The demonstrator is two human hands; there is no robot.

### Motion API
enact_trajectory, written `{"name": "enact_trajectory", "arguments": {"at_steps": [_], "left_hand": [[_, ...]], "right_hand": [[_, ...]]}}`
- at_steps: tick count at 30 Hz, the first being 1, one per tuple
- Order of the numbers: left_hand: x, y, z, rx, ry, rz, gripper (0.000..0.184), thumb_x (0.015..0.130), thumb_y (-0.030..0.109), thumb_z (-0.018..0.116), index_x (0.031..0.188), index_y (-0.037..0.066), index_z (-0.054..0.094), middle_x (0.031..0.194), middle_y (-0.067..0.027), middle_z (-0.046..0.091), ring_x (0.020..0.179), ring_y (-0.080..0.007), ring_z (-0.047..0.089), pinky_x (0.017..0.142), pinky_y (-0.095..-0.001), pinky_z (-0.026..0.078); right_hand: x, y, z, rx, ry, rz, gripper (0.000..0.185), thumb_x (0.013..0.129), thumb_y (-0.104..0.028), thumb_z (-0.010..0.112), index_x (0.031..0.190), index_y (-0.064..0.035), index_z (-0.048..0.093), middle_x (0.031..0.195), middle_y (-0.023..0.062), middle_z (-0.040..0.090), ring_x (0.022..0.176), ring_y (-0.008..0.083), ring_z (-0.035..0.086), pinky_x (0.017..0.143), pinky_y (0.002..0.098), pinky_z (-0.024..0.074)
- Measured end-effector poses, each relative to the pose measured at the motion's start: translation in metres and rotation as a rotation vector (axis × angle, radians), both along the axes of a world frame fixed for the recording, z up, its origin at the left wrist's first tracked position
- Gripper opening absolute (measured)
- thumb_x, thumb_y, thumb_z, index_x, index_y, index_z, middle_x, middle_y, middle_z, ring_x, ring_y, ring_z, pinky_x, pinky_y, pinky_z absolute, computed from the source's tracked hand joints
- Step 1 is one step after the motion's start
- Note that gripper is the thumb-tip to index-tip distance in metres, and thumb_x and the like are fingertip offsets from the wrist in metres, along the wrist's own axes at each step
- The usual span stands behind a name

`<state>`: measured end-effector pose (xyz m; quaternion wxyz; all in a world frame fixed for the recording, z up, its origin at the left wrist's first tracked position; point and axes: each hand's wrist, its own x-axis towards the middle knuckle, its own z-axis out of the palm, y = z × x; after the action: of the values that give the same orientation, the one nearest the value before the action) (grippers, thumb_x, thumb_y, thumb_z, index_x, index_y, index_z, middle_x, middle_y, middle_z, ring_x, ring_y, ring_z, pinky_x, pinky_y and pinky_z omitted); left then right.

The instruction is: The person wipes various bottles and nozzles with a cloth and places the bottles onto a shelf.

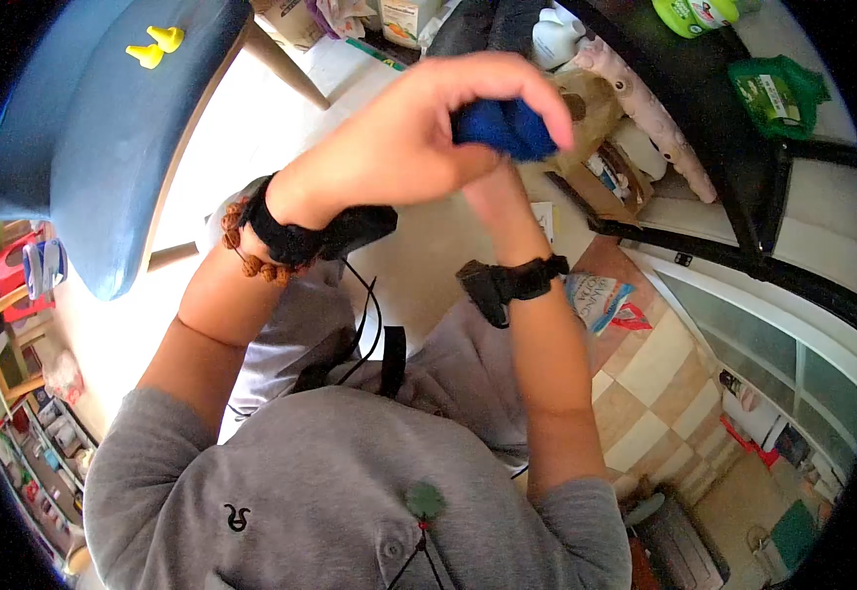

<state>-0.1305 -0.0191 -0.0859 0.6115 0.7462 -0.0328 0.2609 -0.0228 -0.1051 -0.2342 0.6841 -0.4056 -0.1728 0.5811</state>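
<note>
one soft, lumpy blue bundle [507,129] sits in the curled left hand [417,133] — right hand [493,187] mostly hidden, grip unclear.

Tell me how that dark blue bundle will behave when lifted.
The dark blue bundle probably feels soft and floppy, given its folded, clothlike look. It is likely light, fitting within the curl of the left hand, though blur hides detail.
</note>
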Motion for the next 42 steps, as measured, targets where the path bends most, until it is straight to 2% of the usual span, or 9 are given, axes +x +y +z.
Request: {"name": "enact_trajectory", "arguments": {"at_steps": [4,11,15,18,22,29,37,40,42], "left_hand": [[-0.005,-0.037,-0.006,0.136,0.044,-0.289,0.045,0.058,-0.011,0.056,0.1,0.002,0.06,0.1,-0.0145,0.062,0.1,-0.0327,0.058,0.091,-0.0382,0.045],[-0.008,-0.04,-0.024,0.206,0.065,-0.675,0.032,0.078,0.008,0.066,0.108,0.002,0.061,0.112,-0.0158,0.06,0.106,-0.0347,0.056,0.092,-0.0409,0.044],[-0.007,0.062,-0.074,-0.036,0.272,-0.047,0.025,0.082,0.009,0.065,0.105,0.002,0.061,0.099,-0.0085,0.064,0.091,-0.0215,0.062,0.083,-0.0334,0.05],[-0.006,0.104,-0.198,0.37,0.864,0.489,0.042,0.075,0.015,0.073,0.114,0.009,0.058,0.096,-0.0116,0.064,0.089,-0.0259,0.062,0.082,-0.035,0.05],[-0.022,0.078,-0.269,0.587,0.887,0.2,0.051,0.07,0.014,0.076,0.116,0.01,0.055,0.101,-0.0179,0.06,0.101,-0.0356,0.057,0.09,-0.0419,0.046],[-0.017,0.08,-0.297,0.643,0.799,0.178,0.008,0.077,0.005,0.061,0.081,0.003,0.067,0.084,-0.0173,0.063,0.081,-0.0355,0.062,0.072,-0.0407,0.051],[0.002,0.1,-0.172,0.634,0.562,0.206,0.017,0.083,0.018,0.065,0.082,0.001,0.066,0.081,-0.0135,0.063,0.074,-0.0286,0.061,0.066,-0.0358,0.049],[-0.004,0.095,-0.107,0.51,0.384,0.217,0.019,0.088,0.021,0.066,0.086,0.002,0.065,0.074,-0.0054,0.061,0.064,-0.0134,0.056,0.061,-0.0252,0.046],[-0.008,0.086,-0.069,0.093,0.582,0.264,0.02,0.09,0.023,0.064,0.09,0.003,0.064,0.072,0.0003,0.059,0.064,-0.0065,0.053,0.059,-0.021,0.043]], "right_hand": [[-0.01,-0.003,0.003,0.002,0.061,0.029,0.037,0.091,-0.026,0.056,0.123,-0.0091,0.051,0.114,0.0052,0.06,0.095,0.0172,0.061,0.078,0.0315,0.0514],[0.015,-0.029,0.025,-0.044,-0.043,-0.138,0.036,0.091,-0.023,0.055,0.124,-0.0092,0.052,0.114,0.0062,0.061,0.097,0.0195,0.061,0.08,0.0326,0.0511],[0.065,-0.033,0.037,-0.059,-0.277,-0.307,0.037,0.091,-0.021,0.054,0.125,-0.0092,0.052,0.114,0.0067,0.061,0.098,0.0208,0.061,0.081,0.0333,0.0509],[0.075,-0.036,0.049,-0.06,-0.484,-0.329,0.037,0.09,-0.019,0.053,0.126,-0.0092,0.052,0.114,0.0072,0.062,0.098,0.0218,0.061,0.082,0.0338,0.0508],[0.068,-0.035,0.054,-0.039,-0.732,-0.287,0.037,0.09,-0.017,0.052,0.127,-0.0092,0.052,0.114,0.0077,0.062,0.099,0.0231,0.061,0.083,0.0344,0.0506],[0.064,-0.022,0.045,0.027,-1.075,-0.211,0.038,0.09,-0.014,0.051,0.128,-0.0092,0.053,0.114,0.0087,0.063,0.1,0.0254,0.061,0.085,0.0356,0.0503],[0.078,-0.016,0.041,0.04,-1.517,-0.057,0.041,0.089,-0.01,0.048,0.129,-0.008,0.054,0.113,0.0106,0.065,0.102,0.029,0.062,0.087,0.0367,0.0498],[0.078,-0.019,-0.002,0.062,-0.994,-0.116,0.041,0.091,-0.021,0.048,0.129,-0.0035,0.052,0.113,0.0129,0.064,0.102,0.028,0.061,0.088,0.0359,0.0488],[0.069,-0.028,-0.003,-0.084,-0.569,-0.088,0.051,0.092,-0.034,0.048,0.131,-0.0013,0.049,0.117,0.0131,0.061,0.108,0.0262,0.058,0.093,0.0342,0.045]]}}
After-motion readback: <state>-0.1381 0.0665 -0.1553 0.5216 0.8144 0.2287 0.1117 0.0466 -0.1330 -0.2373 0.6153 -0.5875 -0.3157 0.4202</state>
